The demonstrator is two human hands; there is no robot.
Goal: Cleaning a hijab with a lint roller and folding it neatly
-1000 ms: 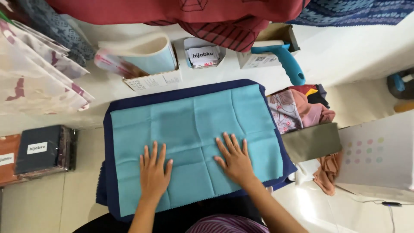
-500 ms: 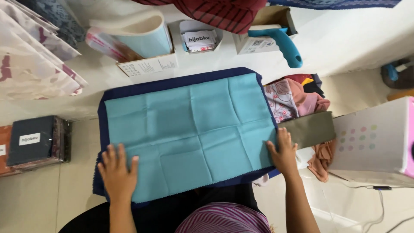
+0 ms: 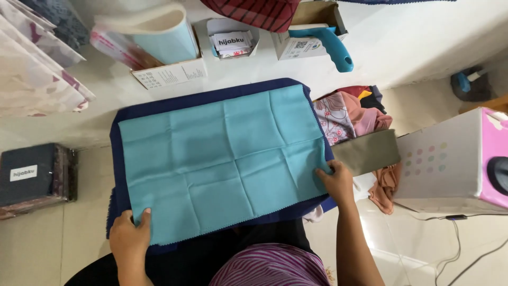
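A light-blue cloth [image 3: 222,161], creased into squares, lies spread flat over a navy fabric [image 3: 119,164] on the pale surface [image 3: 413,37]. The left hand [image 3: 129,238] pinches its near-left corner, fingers closed on the edge; the right hand [image 3: 334,180] grips the right edge likewise. Thin, limp and light, it looks best held by corners.
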